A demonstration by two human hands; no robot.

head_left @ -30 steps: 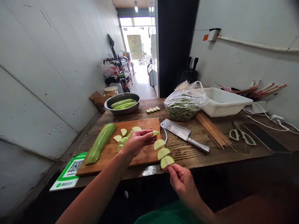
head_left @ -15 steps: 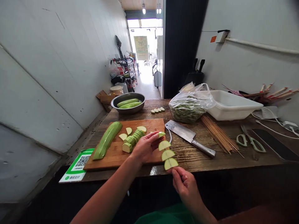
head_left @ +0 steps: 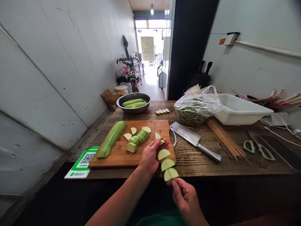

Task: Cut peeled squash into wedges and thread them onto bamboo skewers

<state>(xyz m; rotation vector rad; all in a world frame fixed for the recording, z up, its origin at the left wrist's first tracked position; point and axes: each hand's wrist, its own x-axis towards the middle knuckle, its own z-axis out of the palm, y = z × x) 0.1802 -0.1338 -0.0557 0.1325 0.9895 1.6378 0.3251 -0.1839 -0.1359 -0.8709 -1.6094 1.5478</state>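
My right hand (head_left: 185, 196) pinches the lower end of a thin skewer, most of it hidden, below three half-round zucchini slices (head_left: 168, 164) threaded in a row. At the row's far end, my left hand (head_left: 150, 157) has its fingers closed on another zucchini slice (head_left: 162, 142), partly covered by the fingers. Both hands are over the near edge of the wooden cutting board (head_left: 117, 160). On the board lie a long piece of zucchini (head_left: 112, 139), a sliced stack (head_left: 139, 138) and several loose slices (head_left: 133, 131).
Right of the board lie a cleaver (head_left: 187, 133), a bundle of bamboo skewers (head_left: 227, 138), scissors (head_left: 258, 147) and a phone (head_left: 282, 150). Behind stand a metal bowl (head_left: 121, 102) of zucchini, a plastic bag (head_left: 195, 108) of green vegetables and a white tub (head_left: 244, 114). A skewered row (head_left: 162, 111) lies farther back.
My left hand has drawn nearer to me and to the threaded slices, its slice still in the fingers. The right hand is slightly lower. The whole view has shifted a little.
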